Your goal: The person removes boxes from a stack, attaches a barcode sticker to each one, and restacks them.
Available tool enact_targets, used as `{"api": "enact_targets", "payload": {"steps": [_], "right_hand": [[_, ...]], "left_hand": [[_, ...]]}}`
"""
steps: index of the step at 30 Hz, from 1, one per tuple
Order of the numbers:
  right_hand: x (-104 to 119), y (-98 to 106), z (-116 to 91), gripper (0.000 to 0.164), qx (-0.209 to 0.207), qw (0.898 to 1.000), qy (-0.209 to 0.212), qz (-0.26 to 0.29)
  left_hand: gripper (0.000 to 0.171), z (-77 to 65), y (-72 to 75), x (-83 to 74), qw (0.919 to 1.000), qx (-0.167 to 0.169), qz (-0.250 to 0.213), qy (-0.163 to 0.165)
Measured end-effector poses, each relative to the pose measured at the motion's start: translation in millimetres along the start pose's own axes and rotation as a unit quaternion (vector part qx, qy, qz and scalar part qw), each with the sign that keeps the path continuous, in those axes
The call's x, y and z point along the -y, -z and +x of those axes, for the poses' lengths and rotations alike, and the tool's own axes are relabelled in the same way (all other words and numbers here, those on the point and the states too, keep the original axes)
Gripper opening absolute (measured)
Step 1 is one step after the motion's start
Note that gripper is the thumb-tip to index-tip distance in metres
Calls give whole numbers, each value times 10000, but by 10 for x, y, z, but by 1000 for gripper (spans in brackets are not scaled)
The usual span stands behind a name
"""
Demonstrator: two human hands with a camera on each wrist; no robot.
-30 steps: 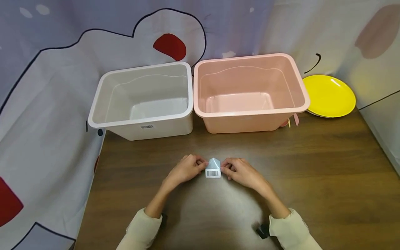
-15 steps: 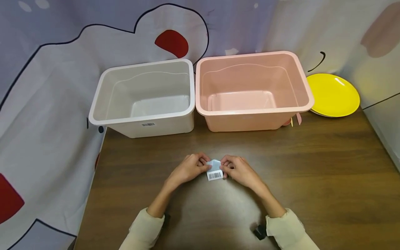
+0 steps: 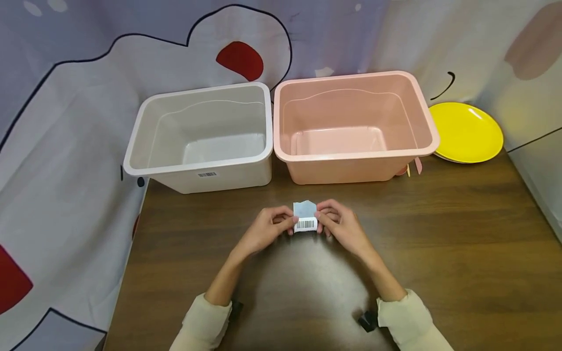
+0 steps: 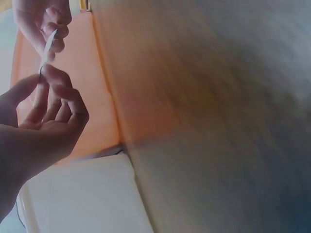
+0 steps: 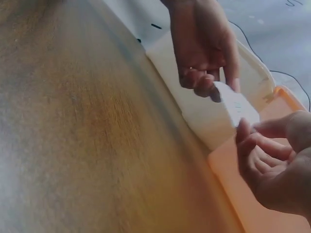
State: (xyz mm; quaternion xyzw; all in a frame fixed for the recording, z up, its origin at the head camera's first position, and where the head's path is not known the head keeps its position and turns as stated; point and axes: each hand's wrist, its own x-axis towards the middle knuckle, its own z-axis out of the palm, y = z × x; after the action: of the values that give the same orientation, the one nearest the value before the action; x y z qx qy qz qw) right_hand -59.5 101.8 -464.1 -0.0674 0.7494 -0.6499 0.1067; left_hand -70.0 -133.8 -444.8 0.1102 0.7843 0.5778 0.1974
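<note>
A small flat barcode tag (image 3: 305,210), pale blue above with a white printed strip below, is held up between both hands over the table. My left hand (image 3: 266,228) pinches its left edge between thumb and fingers. On the right edge, the thumb and fingers of my right hand (image 3: 345,225) pinch it too. The left wrist view catches the tag (image 4: 48,47) almost edge-on, so it looks thin. From the right wrist, its plain white back (image 5: 237,108) with a small grey mark shows, slightly curved.
Behind the hands stand a white bin (image 3: 206,183) and a pink bin (image 3: 342,171), side by side. Yellow plates (image 3: 466,132) lie right of the pink bin, near small pink and yellow utensil ends (image 3: 418,166). A patterned curtain (image 3: 70,146) borders the wooden table (image 3: 461,253).
Both hands have lifted the tag and carried it away from me, towards the bins. It has opened from a peaked, folded look to a flatter one, its barcode still facing me.
</note>
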Motion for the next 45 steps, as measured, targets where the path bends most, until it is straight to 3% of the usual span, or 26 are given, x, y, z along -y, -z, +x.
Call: {"api": "enact_targets", "payload": {"steps": [4,8,12,15,19,34,45], "right_hand": [[25,1,-25,25,-555,9946,846,-229],[59,-13,-48,32,-1009,9731,1908,-810],[95,-40,-55,31,-995,9479,2722,-1320],[111,-71,-50,30,-838,9352,3030,-1632],[123,-107,-45,29,-807,9319,3072,-1749],[110,-153,-62,26,-776,9402,2812,-1756],[85,-170,-61,26,-697,9396,2830,-1797]], "left_hand": [[13,6,-11,-62,9991,-405,-149,-59],[12,6,0,-114,9976,-653,-204,-75],[12,6,1,-136,9978,-588,-298,-32],[13,5,-10,-138,9981,-488,-377,-60],[14,14,-19,-133,9980,-401,-474,-132],[19,3,-37,-133,9974,-282,-641,-166],[17,16,-24,-109,9960,-185,-852,-188]]}}
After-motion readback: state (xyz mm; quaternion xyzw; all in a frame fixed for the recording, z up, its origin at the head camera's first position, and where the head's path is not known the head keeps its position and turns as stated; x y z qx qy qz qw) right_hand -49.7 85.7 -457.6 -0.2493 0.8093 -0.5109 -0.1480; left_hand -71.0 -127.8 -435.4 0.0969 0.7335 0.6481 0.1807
